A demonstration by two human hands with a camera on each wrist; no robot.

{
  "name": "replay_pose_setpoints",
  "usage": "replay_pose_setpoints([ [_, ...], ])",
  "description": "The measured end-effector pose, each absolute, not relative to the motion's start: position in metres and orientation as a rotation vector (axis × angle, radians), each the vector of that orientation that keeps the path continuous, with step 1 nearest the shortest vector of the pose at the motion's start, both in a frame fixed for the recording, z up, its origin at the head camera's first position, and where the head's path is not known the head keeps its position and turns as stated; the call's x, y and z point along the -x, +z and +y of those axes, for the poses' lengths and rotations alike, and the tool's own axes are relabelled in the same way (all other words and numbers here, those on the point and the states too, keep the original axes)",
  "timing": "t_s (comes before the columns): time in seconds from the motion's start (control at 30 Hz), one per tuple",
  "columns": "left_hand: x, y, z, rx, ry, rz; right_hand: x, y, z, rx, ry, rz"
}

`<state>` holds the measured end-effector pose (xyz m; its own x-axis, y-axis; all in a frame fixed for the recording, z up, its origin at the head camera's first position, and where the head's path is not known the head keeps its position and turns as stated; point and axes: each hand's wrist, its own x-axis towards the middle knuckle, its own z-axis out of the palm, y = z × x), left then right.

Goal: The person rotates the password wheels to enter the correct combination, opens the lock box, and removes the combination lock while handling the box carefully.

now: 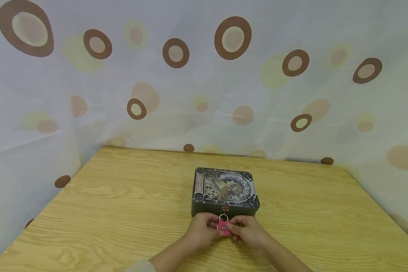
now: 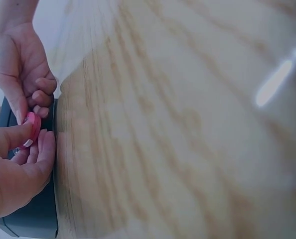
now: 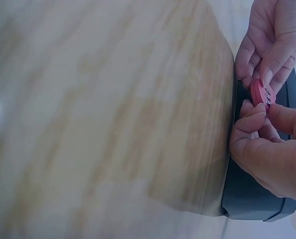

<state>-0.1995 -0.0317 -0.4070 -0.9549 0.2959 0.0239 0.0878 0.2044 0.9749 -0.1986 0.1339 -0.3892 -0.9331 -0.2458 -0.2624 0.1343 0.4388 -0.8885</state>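
Note:
A pink combination padlock (image 1: 223, 227) with number dials is held upright at the front of a dark box (image 1: 224, 212) with an ornate printed lid. Its metal shackle points up at the box's reddish clasp (image 1: 225, 208); whether it passes through the clasp, I cannot tell. My left hand (image 1: 204, 229) pinches the padlock's left side between thumb and fingers. From the other side, my right hand (image 1: 250, 231) grips it, the thumb lying by the dials. Both wrist views show the padlock (image 2: 33, 124) (image 3: 261, 93) between the two hands, close against the box front.
The box stands on a wood-grain table (image 1: 122, 196), its lid down. Behind and at the sides hangs a pale curtain (image 1: 197, 83) with brown rings and dots. Table surface stretches left and right of the box.

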Motion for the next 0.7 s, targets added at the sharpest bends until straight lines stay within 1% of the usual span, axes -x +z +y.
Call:
replay_pose_setpoints([
  [0.33, 0.194, -0.404, -0.03, -0.294, 1.836, 2.376, 0.198, -0.39, 0.134, 0.109, -1.519, 2.328],
  [0.5, 0.188, -0.401, -0.025, -0.167, 1.84, 2.466, 0.198, -0.391, 0.133, 0.119, -1.534, 2.332],
  [0.7, 0.183, -0.402, -0.02, -0.045, 1.98, 2.398, 0.195, -0.39, 0.132, 0.111, -1.56, 2.312],
])
